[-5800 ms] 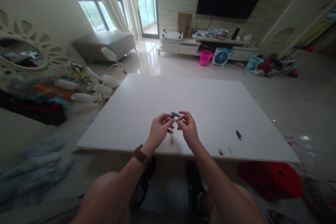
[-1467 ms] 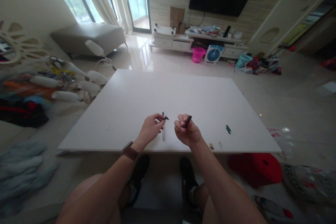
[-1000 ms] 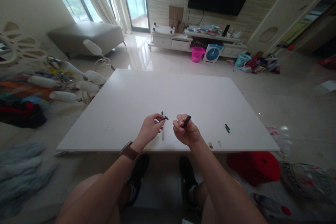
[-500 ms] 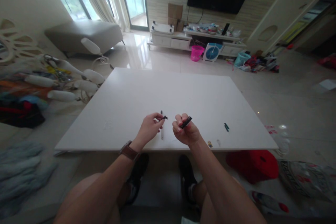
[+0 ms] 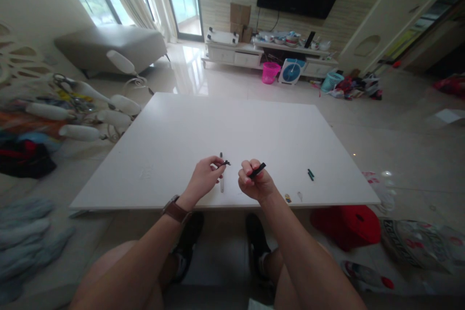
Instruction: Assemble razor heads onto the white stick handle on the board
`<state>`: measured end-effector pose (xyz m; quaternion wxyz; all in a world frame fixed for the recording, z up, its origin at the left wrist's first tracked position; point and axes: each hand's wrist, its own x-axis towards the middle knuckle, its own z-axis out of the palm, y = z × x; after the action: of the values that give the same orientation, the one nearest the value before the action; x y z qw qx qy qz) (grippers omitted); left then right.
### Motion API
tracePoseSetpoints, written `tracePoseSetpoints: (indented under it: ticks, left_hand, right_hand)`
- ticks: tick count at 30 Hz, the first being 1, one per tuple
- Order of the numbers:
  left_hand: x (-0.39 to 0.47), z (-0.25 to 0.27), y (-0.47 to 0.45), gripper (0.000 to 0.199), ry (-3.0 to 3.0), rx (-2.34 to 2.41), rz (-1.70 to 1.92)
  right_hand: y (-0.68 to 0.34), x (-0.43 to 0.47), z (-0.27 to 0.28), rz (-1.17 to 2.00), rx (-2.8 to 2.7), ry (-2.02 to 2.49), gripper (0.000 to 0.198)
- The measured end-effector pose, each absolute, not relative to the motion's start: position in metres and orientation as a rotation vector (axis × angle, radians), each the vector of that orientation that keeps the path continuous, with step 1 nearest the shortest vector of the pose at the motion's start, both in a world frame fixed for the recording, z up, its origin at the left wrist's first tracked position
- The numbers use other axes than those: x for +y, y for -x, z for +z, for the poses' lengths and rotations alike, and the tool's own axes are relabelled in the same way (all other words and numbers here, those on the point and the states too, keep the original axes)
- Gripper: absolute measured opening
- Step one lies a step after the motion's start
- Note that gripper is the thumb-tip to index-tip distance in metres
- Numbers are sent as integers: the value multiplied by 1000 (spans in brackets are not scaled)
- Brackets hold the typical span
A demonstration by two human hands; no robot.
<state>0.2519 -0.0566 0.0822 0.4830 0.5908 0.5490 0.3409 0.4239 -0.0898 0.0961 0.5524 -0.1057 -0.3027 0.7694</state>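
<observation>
Both hands hover over the near half of the white table (image 5: 232, 126). Between thumb and fingers of my left hand (image 5: 207, 174) is a small, irregular black piece (image 5: 226, 162). My right hand (image 5: 256, 181) has its fingers curled around a short black bar-shaped piece (image 5: 258, 170), tilted up to the right. The two pieces are apart, their ends facing across a small gap. Beneath my left hand lies a slim pale stick with a dark tip (image 5: 222, 185), partly hidden by the fingers. The exact kind of both black pieces is too small to make out.
Right of my hands lie two dark green strips (image 5: 311, 175), a small yellow-and-dark item (image 5: 288, 198) and a little pale piece (image 5: 300, 196). A lamp with white shades (image 5: 116, 118) stands by the table's left edge. A red stool (image 5: 348, 226) sits near the right front corner.
The view has shifted slightly. The black bar in my right hand has turned a little. Both hands keep their grips, and the gap between the pieces looks nearly the same.
</observation>
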Motion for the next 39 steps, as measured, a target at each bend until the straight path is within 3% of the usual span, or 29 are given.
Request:
tracePoseSetpoints:
  ticks: [11,24,39]
  left_hand:
    - [-56,80,-253,26,-1456,1319,832]
    - [-56,83,-254,27,-1460,1328,818]
    - [-57,83,-254,25,-1475,1332,807]
  right_hand:
    - [-422,-88,102,1790,-682,279,26]
    - [-423,-88,99,1778,-667,465,37]
    - [-423,-88,101,1786,-741,323,34]
